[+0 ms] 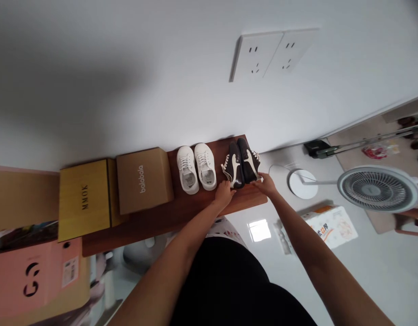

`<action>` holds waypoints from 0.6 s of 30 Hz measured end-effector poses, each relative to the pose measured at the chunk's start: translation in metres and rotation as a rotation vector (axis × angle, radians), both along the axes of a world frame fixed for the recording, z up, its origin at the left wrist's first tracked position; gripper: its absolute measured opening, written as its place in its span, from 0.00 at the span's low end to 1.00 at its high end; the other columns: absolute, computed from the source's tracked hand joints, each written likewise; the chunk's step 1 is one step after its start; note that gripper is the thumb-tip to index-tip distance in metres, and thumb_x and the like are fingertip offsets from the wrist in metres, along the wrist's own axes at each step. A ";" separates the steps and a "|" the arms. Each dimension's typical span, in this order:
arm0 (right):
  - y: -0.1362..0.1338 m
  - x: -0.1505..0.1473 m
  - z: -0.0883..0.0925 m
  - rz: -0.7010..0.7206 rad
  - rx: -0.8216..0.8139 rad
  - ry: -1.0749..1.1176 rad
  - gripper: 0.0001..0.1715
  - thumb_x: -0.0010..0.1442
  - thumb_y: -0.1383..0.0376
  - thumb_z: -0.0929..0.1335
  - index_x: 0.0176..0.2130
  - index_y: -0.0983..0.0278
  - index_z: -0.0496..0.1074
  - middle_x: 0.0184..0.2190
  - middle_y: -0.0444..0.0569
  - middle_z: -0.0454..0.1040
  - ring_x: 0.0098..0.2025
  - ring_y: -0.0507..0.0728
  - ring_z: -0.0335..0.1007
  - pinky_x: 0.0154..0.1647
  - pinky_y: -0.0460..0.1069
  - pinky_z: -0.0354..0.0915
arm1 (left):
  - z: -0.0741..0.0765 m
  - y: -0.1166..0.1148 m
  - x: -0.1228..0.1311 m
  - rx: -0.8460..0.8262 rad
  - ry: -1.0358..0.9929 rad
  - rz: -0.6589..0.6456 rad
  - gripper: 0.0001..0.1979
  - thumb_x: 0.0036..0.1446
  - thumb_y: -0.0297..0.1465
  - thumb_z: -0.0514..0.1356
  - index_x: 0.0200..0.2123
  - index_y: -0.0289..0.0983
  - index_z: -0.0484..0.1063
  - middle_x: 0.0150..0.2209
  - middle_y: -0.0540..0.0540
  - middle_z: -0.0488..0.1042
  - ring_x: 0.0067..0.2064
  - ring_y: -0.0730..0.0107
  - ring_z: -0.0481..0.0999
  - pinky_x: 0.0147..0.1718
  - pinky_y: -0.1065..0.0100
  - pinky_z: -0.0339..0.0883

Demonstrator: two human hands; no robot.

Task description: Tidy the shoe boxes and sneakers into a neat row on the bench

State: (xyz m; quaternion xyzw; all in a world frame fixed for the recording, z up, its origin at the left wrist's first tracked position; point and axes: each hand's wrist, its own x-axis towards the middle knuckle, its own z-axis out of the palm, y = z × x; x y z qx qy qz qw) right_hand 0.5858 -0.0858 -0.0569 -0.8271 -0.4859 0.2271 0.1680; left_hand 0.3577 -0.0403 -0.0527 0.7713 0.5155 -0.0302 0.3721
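A pair of dark brown sneakers with cream stripes and white laces stands at the right end of a reddish-brown wooden bench [191, 209]. My left hand [224, 194] is closed at the heel of the left dark sneaker [233, 166], its thumb pointing right. At the outer heel side of the right dark sneaker [248, 158], my right hand [265, 184] has its fingers closed; their tips are partly hidden. Just left of them sit a left white sneaker [187, 168] and a right white sneaker [205, 165], side by side, toes toward the wall.
A brown shoebox [144, 181] and a yellow box [84, 199] occupy the bench's left part. Beside its left end is a pink box [35, 276]. A wall with sockets [273, 52] rises behind. On the floor at right are a fan [377, 189] and a white printed package [334, 226].
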 end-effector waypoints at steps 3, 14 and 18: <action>0.007 0.004 -0.002 0.060 -0.102 0.087 0.16 0.50 0.58 0.73 0.38 0.62 0.72 0.36 0.47 0.76 0.40 0.59 0.73 0.42 0.51 0.67 | -0.002 0.006 0.004 -0.007 0.011 -0.038 0.12 0.63 0.34 0.63 0.47 0.35 0.70 0.48 0.40 0.75 0.55 0.57 0.74 0.53 0.60 0.66; 0.023 0.008 0.021 0.451 -0.116 -0.256 0.14 0.59 0.58 0.71 0.43 0.61 0.73 0.38 0.51 0.79 0.41 0.61 0.73 0.41 0.49 0.62 | 0.026 0.023 0.013 0.105 0.009 -0.263 0.10 0.67 0.32 0.56 0.48 0.36 0.71 0.48 0.39 0.77 0.55 0.57 0.75 0.55 0.60 0.67; 0.031 -0.001 0.029 0.560 -0.154 -0.383 0.15 0.62 0.57 0.70 0.45 0.64 0.72 0.41 0.56 0.79 0.44 0.63 0.73 0.44 0.51 0.61 | 0.042 0.031 0.022 0.118 0.123 -0.311 0.12 0.67 0.31 0.55 0.52 0.35 0.70 0.47 0.36 0.78 0.53 0.55 0.77 0.53 0.59 0.69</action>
